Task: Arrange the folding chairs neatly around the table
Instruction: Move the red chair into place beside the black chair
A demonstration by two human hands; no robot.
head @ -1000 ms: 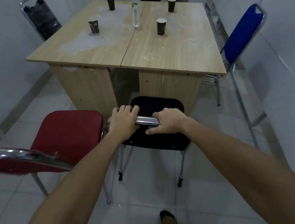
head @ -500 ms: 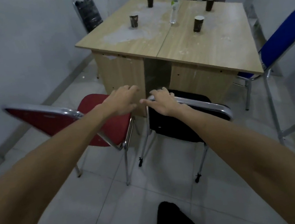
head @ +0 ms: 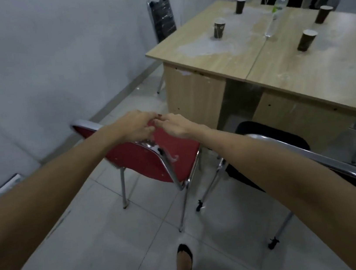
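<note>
Red chair: looked light, stiff; take by chrome backrest rail.
Left hand, right hand: above it, fingers loosely curled, holding nothing.

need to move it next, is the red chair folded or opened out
Opened out: the red chair has its seat lying flat and its chrome legs spread on the floor.

- We see a red chair with a chrome frame.
- We see black padding on the chair beside it.
- The surface is light wood with whitish blotches.
- The cups are dark brown.
- The bottle has a green cap.
- The floor is pale grey tile.
</note>
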